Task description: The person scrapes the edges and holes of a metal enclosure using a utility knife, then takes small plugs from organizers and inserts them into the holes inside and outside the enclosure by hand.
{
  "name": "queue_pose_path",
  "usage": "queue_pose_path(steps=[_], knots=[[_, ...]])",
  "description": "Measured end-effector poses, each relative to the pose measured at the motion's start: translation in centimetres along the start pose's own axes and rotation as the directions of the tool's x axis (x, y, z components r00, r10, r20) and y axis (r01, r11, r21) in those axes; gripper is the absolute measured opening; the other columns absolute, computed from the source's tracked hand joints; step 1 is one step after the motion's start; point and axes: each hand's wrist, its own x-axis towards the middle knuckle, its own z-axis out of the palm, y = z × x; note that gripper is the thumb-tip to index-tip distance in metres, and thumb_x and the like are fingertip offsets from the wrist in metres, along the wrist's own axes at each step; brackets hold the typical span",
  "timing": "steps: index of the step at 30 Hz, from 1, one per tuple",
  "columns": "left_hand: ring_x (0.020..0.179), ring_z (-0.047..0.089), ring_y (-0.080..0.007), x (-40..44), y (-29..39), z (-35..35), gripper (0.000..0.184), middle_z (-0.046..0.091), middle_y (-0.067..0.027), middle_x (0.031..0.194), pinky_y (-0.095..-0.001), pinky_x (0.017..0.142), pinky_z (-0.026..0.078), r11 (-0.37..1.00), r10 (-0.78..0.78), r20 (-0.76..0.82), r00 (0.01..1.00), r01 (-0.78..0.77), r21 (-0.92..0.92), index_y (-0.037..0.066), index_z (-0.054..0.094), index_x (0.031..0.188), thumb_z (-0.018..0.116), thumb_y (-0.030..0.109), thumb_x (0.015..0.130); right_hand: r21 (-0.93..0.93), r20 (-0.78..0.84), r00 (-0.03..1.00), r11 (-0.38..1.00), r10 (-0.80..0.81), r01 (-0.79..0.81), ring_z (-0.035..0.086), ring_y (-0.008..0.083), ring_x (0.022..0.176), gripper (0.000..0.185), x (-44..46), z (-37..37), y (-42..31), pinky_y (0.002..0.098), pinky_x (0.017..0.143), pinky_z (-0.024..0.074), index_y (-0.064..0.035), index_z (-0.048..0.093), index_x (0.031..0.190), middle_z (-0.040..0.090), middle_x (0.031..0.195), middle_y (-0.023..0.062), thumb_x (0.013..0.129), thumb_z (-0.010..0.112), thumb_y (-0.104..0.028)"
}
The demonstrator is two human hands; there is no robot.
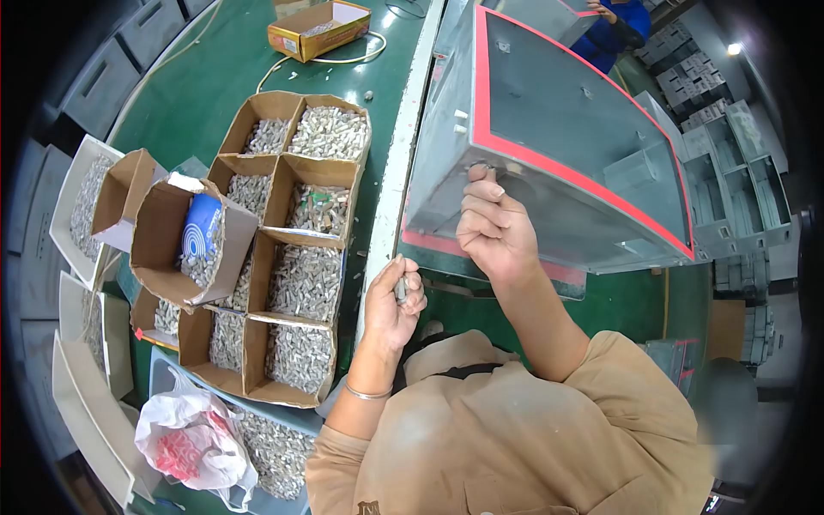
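My right hand (pixel 498 227) is closed in a pinch at the lower corner of a grey metal housing (pixel 438 184) edged with red tape. Whatever lies between those fingertips is too small to make out. Two small pale plugs (pixel 461 121) stick out of the housing's side above this hand. Lower and to the left, my left hand (pixel 393 300) is curled shut, palm up, with a small grey plug (pixel 401 289) showing between its fingers. A divided cardboard box (pixel 257 233) left of that hand holds many similar small grey and white pieces.
A smaller carton (pixel 159 275) leans on the divided box. White bins (pixel 90 403) and a plastic bag (pixel 193 429) lie at left. An open carton (pixel 300 43) stands farther back on the green surface. Another person (pixel 609 34) in blue is beyond the housing.
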Motion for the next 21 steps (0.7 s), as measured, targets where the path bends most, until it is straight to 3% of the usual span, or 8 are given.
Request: queue_pose_path(steps=[3, 4, 7, 8, 12, 16, 19, 21], knots=[[0.041, 0.037, -0.009, -0.1, 0.3, 0.6, 0.027, 0.049, -0.003, 0.057, -0.0212, 0.039, 0.03, 0.999, 0.033, -0.045, 0.998, -0.034, -0.023, 0.004, 0.051, 0.079, 0.041, 0.027, 0.087, 0.127, 0.105, 0.994, 0.991, 0.032, -0.046, 0.034, 0.0039, 0.041, 0.02, 0.3, -0.5, 0.2, 0.0166, 0.036, 0.0249, -0.0022, 0.05, 0.092, 0.046, 0.06, -0.0006, 0.089, 0.038, -0.018], [0.054, 0.05, -0.0147, 0.1, 0.6, -0.2, 0.036, 0.055, -0.0089, 0.071, -0.0245, 0.049, 0.04, 0.993, 0.038, 0.182, 0.983, -0.016, -0.121, 0.0, 0.052, 0.089, 0.036, 0.032, 0.088, 0.148, 0.149, 0.988, 0.987, 0.037, -0.059, 0.034, 0.0038, 0.041, 0.021, 0.5, -0.9, 0.3, 0.0166, 0.036, 0.0249, -0.0022, 0.05, 0.093, 0.046, 0.06, -0.0007, 0.09, 0.037, -0.018], [0.078, 0.056, -0.0243, -0.8, 0.7, 2.0, 0.046, 0.056, -0.0169, 0.092, -0.0307, 0.065, 0.048, 0.975, 0.142, -0.03, 0.989, -0.145, -0.166, -0.005, 0.048, 0.104, 0.031, 0.035, 0.089, -0.011, 0.258, 0.962, 0.996, 0.084, -0.084, 0.035, 0.004, 0.042, 0.025, 0.8, -2.0, -0.1, 0.0167, 0.036, 0.0256, -0.0006, 0.049, 0.1, 0.046, 0.061, -0.0008, 0.09, 0.036, -0.02], [0.102, 0.048, -0.0324, -0.3, 0.5, 0.1, 0.051, 0.047, -0.0225, 0.111, -0.0382, 0.084, 0.043, 0.957, 0.174, 0.193, 0.966, -0.119, -0.264, -0.008, 0.039, 0.116, 0.029, 0.035, 0.089, -0.093, 0.251, 0.957, 0.988, 0.145, -0.125, 0.036, 0.0033, 0.043, 0.029, 0.6, -2.0, -0.6, 0.0166, 0.036, 0.0265, 0.0008, 0.047, 0.106, 0.048, 0.064, -0.0016, 0.089, 0.038, -0.021], [0.118, 0.029, -0.0383, -0.8, 0.4, 1.7, 0.051, 0.032, -0.0258, 0.125, -0.0445, 0.098, 0.028, 0.912, 0.238, 0.131, 0.962, -0.176, -0.37, -0.008, 0.031, 0.121, 0.026, 0.032, 0.089, -0.614, -0.065, 0.967, 0.754, 0.246, -0.233, 0.037, 0.0025, 0.044, 0.03, -2.1, -0.9, -1.9, 0.0164, 0.037, 0.0276, 0.0018, 0.046, 0.107, 0.047, 0.064, 0.0006, 0.086, 0.046, -0.019], [0.113, 0.036, -0.037, -0.3, 0.1, 1.2, 0.044, 0.038, -0.0253, 0.12, -0.044, 0.095, 0.033, 0.898, 0.265, 0.061, 0.962, -0.223, -0.38, -0.008, 0.033, 0.119, 0.03, 0.024, 0.089, -0.794, 0.05, 0.986, 0.606, 0.156, -0.056, 0.037, 0.0049, 0.043, 0.022, -5.9, 0.7, -4.2, 0.0178, 0.037, 0.0273, 0.0022, 0.049, 0.098, 0.047, 0.059, 0.0036, 0.084, 0.047, -0.014], [0.097, 0.05, -0.0325, 1.0, 0.3, -0.8, 0.034, 0.048, -0.0216, 0.107, -0.0385, 0.084, 0.045, 0.884, 0.251, -0.15, 0.956, -0.29, -0.366, -0.007, 0.04, 0.113, 0.035, 0.016, 0.088, -0.853, 0.25, 0.966, 0.46, -0.06, 0.249, 0.037, 0.0058, 0.042, 0.015, -9.0, 2.8, -7.7, 0.0182, 0.037, 0.0282, 0.0024, 0.051, 0.089, 0.047, 0.054, 0.0056, 0.082, 0.048, -0.011], [0.08, 0.056, -0.024, 1.5, 0.3, -1.4, 0.027, 0.053, -0.0159, 0.093, -0.0307, 0.067, 0.051, 0.89, 0.245, -0.129, 0.961, -0.276, -0.363, -0.004, 0.044, 0.108, 0.039, 0.012, 0.087, -0.871, 0.341, 0.917, 0.297, -0.208, 0.391, 0.037, 0.0059, 0.04, 0.013, -10.9, 4.2, -10.4, 0.0171, 0.037, 0.0287, 0.0023, 0.051, 0.086, 0.048, 0.053, 0.0061, 0.082, 0.05, -0.01]])
